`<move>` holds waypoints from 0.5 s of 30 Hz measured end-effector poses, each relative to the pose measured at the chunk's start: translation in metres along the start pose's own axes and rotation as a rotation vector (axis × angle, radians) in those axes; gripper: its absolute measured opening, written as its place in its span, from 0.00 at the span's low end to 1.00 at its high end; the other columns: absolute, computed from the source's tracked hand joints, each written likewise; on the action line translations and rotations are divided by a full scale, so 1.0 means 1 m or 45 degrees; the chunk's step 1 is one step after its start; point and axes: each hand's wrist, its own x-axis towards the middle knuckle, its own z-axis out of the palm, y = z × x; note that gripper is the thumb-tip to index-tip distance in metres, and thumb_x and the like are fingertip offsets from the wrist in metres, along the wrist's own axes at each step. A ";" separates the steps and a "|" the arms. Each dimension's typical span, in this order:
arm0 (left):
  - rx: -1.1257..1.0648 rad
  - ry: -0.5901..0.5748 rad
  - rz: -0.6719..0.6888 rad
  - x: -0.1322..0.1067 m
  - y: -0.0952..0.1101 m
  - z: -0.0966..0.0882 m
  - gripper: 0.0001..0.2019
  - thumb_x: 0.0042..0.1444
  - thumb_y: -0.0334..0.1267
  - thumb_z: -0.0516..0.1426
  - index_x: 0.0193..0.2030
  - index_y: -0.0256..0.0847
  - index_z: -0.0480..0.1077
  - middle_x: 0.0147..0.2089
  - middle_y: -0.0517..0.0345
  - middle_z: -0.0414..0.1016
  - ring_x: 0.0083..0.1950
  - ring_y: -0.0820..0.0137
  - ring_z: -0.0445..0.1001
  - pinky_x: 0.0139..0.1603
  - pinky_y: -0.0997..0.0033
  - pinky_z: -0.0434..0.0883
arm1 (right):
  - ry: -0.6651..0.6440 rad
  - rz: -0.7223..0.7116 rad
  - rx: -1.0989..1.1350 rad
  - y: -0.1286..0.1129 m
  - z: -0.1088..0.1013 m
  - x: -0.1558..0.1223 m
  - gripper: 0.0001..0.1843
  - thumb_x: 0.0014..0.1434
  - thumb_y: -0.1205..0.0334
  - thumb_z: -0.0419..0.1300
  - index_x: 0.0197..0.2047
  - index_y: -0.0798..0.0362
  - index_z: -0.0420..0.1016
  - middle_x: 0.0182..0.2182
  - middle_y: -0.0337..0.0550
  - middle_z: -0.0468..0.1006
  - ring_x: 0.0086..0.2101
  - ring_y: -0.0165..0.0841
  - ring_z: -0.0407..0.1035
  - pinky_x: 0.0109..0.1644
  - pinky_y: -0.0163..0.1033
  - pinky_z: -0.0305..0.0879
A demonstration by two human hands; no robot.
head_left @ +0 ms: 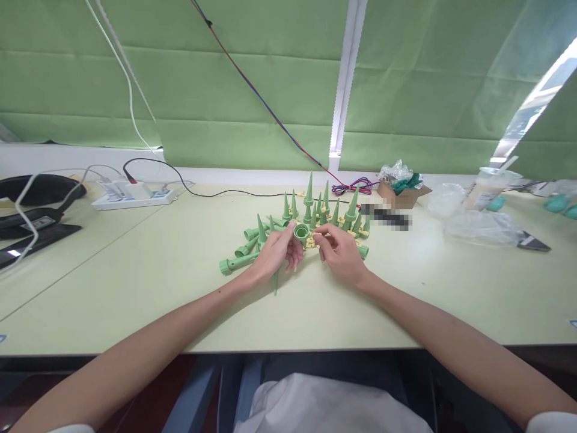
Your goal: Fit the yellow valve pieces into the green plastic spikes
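Note:
My left hand [280, 249] is closed round a green plastic spike [302, 232], whose round hollow end faces up toward me. Close by on the right, my right hand [337, 248] has its thumb and fingertips drawn together beside that opening; whatever they may pinch is too small to make out. Small yellow plastic pieces [311, 242] lie on the table between the two hands. Behind them several green spikes [309, 195] stand with points up, some with yellow parts on their sides. More green tubes [238, 262] lie on their sides left of my left hand.
The pale table [171, 300] bears a white power strip [135, 195] with cables at the back left and dark items [36, 222] at the left edge. A cardboard box [402, 195], coiled wire [358, 186] and a plastic cup [487, 189] stand at the back right.

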 end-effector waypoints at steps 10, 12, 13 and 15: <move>0.054 -0.091 0.075 -0.003 -0.001 0.001 0.22 0.63 0.59 0.50 0.35 0.40 0.63 0.23 0.59 0.71 0.19 0.71 0.69 0.17 0.73 0.62 | -0.057 0.039 -0.072 -0.001 -0.004 0.001 0.16 0.69 0.53 0.49 0.31 0.50 0.63 0.19 0.34 0.64 0.22 0.30 0.59 0.31 0.37 0.55; 0.124 -0.108 0.118 -0.004 0.000 0.001 0.21 0.64 0.59 0.49 0.35 0.41 0.61 0.19 0.62 0.67 0.20 0.70 0.69 0.18 0.74 0.62 | -0.060 0.041 -0.082 0.000 -0.004 0.001 0.17 0.69 0.53 0.48 0.29 0.50 0.60 0.18 0.33 0.63 0.22 0.30 0.58 0.32 0.38 0.55; 0.159 -0.111 0.140 -0.004 0.000 0.001 0.21 0.64 0.58 0.48 0.35 0.41 0.60 0.19 0.63 0.66 0.21 0.70 0.70 0.18 0.74 0.62 | -0.061 0.045 -0.085 0.000 -0.003 0.001 0.17 0.69 0.53 0.48 0.29 0.50 0.59 0.18 0.33 0.63 0.22 0.30 0.58 0.32 0.38 0.55; 0.224 -0.109 0.173 -0.004 0.001 0.000 0.20 0.65 0.58 0.48 0.35 0.42 0.59 0.19 0.63 0.65 0.21 0.70 0.70 0.18 0.74 0.62 | -0.064 0.056 -0.088 0.000 -0.003 0.001 0.17 0.70 0.53 0.47 0.29 0.49 0.57 0.18 0.33 0.62 0.22 0.30 0.57 0.32 0.38 0.54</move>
